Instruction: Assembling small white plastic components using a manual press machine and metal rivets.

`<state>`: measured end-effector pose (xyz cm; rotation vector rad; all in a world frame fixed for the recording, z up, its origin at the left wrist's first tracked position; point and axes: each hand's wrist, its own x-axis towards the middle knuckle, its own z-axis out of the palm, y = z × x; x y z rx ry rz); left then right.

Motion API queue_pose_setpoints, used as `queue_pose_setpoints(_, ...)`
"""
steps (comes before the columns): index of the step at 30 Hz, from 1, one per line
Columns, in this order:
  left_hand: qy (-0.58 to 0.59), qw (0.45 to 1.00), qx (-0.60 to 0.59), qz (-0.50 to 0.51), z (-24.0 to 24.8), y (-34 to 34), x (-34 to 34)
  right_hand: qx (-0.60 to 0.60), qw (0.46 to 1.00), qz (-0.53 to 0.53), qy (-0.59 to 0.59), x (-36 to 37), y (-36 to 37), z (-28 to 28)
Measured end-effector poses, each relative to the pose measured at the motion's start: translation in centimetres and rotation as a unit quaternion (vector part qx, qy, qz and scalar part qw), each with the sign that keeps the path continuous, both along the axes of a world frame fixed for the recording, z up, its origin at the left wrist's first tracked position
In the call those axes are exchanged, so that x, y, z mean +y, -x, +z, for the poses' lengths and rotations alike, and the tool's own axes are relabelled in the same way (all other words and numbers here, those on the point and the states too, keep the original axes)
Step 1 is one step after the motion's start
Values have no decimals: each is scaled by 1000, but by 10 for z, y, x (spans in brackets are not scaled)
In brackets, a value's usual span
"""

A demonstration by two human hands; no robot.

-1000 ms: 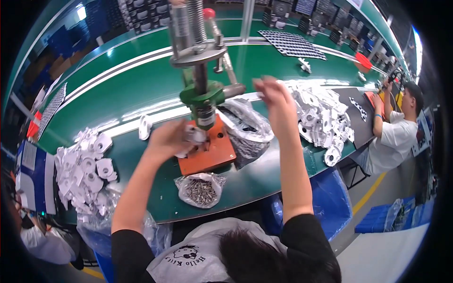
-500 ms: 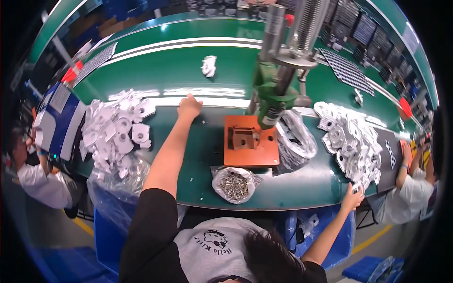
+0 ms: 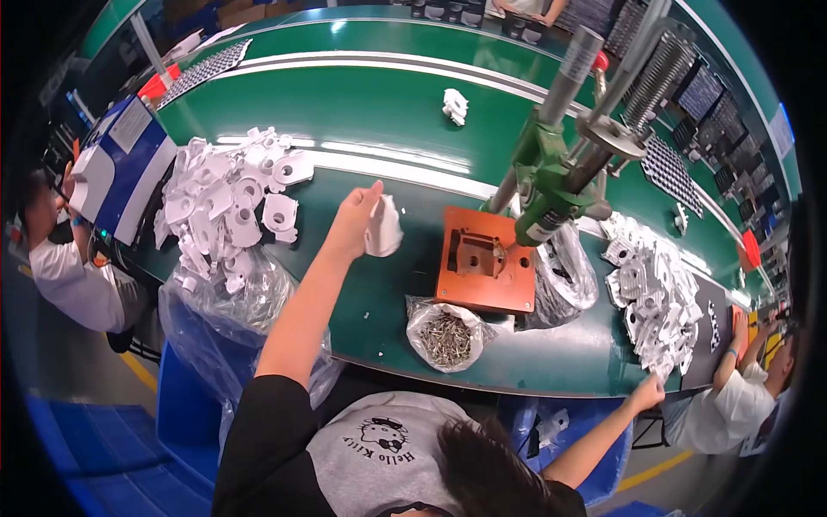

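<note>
My left hand (image 3: 353, 226) is raised over the bench, left of the orange fixture, with its fingers closed on a white plastic part (image 3: 385, 229). My right hand (image 3: 646, 394) is at the bench's front edge, by the lower end of the right pile of white parts (image 3: 650, 297). Its fingers are curled closed; whatever they may hold is too small to make out. Between my hands stands the orange fixture (image 3: 465, 288) with a recessed nest, beneath a green hand press (image 3: 551, 181). An open plastic bag of small metal pins (image 3: 446, 338) lies in front of it.
Another heap of white parts (image 3: 226, 202) lies on the left, beside a blue-and-white machine (image 3: 121, 168). One white part (image 3: 455, 107) sits on the green belt behind. Blue bins (image 3: 185, 414) stand below the bench edge. Co-workers sit at both sides.
The view has turned, shifting the bench in the picture. A white part now shows in my left hand, which has come back from the belt's edge. My right hand has drawn slightly off the right pile.
</note>
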<state>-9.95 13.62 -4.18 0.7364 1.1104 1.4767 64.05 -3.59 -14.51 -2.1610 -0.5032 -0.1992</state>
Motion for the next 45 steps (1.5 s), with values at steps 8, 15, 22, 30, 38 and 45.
queue_pose_setpoints(8, -97, 995, -35, 12, 24, -31, -49, 306, 768, 300, -476, -3, 167, 89)
queue_pose_setpoints(15, -396, 841, 358, -89, 52, -111, -123, 516, 599, 559, -248, 41, 420, 135)
queue_pose_setpoints(22, -426, 799, 420, -59, 43, -123, -138, 616, 496, 567, -231, 50, 460, 161)
queue_pose_setpoints(30, -420, 786, 441, -101, 39, -123, -128, 676, 486, 527, -167, 47, 442, 151)
queue_pose_setpoints(38, -334, 814, 457, -131, 29, -123, -138, 600, 558, 550, -159, 43, 444, 141)
queue_pose_setpoints(45, -344, 789, 481, -169, 45, -119, -135, 516, 611, 582, -148, 38, 451, 143)
